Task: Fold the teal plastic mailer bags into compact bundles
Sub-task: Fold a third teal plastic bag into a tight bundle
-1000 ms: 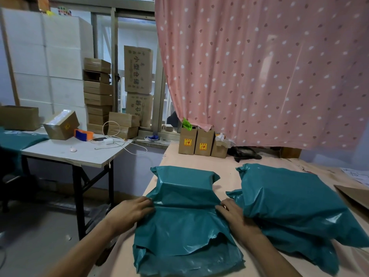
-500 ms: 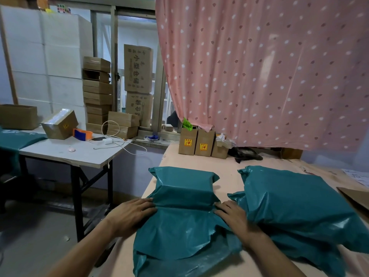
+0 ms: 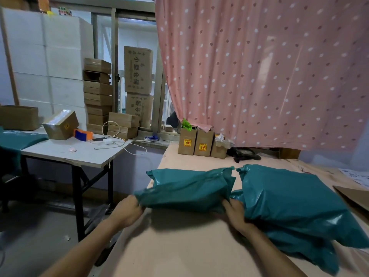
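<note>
Left hand (image 3: 127,211) and right hand (image 3: 235,213) each grip closed on the folded bag's (image 3: 189,188) near corners, left of the pile (image 3: 289,206).

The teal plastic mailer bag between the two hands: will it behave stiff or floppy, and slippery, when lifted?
The teal plastic mailer bag is probably floppy: its edges wrinkle and droop where the left hand and right hand pinch it. Its glossy film suggests it is somewhat slippery. It looks light for its size.
</note>
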